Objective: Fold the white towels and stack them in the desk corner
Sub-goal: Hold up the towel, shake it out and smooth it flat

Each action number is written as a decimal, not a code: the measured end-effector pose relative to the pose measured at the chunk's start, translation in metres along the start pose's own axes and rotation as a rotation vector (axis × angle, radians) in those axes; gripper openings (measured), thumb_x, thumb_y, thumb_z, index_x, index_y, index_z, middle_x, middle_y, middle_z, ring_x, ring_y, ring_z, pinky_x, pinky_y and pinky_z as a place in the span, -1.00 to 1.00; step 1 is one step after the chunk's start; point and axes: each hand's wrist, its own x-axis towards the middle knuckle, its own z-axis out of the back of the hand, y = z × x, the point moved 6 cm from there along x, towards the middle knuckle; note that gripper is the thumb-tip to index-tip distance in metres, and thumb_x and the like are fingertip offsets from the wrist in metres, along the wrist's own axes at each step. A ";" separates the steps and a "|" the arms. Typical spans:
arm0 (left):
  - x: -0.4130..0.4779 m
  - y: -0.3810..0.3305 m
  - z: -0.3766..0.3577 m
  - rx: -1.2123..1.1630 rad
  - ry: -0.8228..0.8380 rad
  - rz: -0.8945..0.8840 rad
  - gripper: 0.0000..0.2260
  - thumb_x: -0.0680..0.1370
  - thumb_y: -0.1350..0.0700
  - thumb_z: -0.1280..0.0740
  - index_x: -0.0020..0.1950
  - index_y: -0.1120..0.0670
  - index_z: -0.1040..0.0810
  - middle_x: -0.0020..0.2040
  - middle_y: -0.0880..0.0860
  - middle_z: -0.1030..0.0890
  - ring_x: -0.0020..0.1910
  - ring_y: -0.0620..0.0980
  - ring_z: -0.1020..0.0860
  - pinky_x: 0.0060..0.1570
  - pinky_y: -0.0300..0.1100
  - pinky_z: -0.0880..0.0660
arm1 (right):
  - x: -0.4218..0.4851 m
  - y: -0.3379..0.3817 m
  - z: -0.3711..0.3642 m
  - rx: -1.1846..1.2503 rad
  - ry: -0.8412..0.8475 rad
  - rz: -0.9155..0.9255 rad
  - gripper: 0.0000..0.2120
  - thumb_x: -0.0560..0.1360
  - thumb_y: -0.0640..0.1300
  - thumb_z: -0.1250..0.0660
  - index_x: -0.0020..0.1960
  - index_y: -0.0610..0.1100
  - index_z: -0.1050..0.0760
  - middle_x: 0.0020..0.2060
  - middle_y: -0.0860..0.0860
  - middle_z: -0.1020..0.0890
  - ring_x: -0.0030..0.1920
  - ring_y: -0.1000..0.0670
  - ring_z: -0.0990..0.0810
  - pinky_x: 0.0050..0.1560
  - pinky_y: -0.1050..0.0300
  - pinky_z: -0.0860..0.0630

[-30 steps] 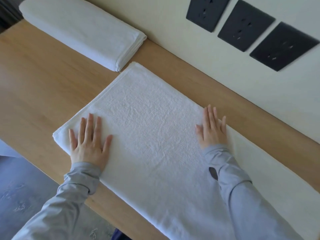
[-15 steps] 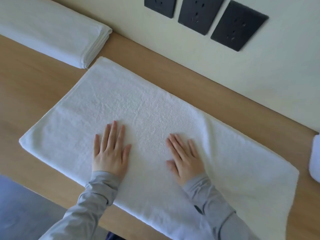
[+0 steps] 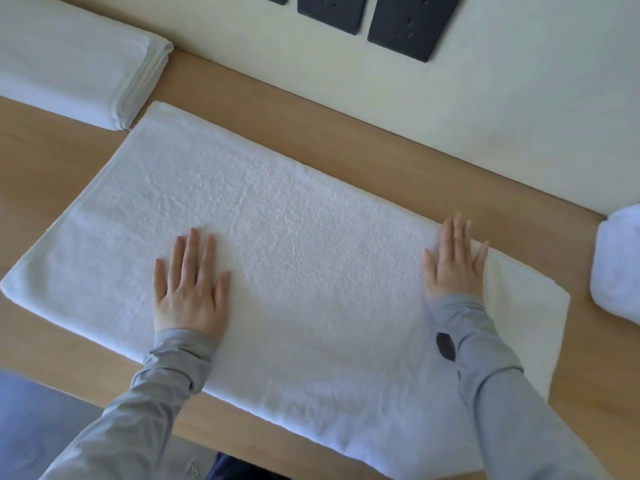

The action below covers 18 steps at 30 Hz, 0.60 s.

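Head: left hand (image 3: 188,289), right hand (image 3: 453,263) flat on towel (image 3: 311,244)

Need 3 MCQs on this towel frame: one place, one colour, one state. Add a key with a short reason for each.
1. Where is the folded stack of white towels relative to the spread white terry towel?
A) on top of it
B) by its far-left corner, along the cream wall
C) on the floor

2. What colour are the square wall plates?
A) white
B) red
C) black

3. How do the left hand and right hand stand?
A) both flat on the spread towel, fingers straight
B) both pinching corners
C) both lifted clear

Key:
1 B, the stack lies on the wooden desk beside that corner.
2 C, they show dark against the pale wall.
3 A, both palms rest down on the cloth.
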 end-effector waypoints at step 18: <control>-0.002 -0.005 0.004 -0.028 -0.034 0.000 -0.44 0.56 -0.16 0.13 0.54 0.00 -0.08 0.55 0.04 -0.09 0.53 0.05 -0.03 0.46 0.02 0.11 | -0.138 0.051 -0.036 -0.089 0.049 0.471 -0.44 0.57 0.13 0.03 0.50 -0.09 -0.16 0.50 0.00 -0.16 0.49 -0.06 -0.15 0.38 -0.26 -0.10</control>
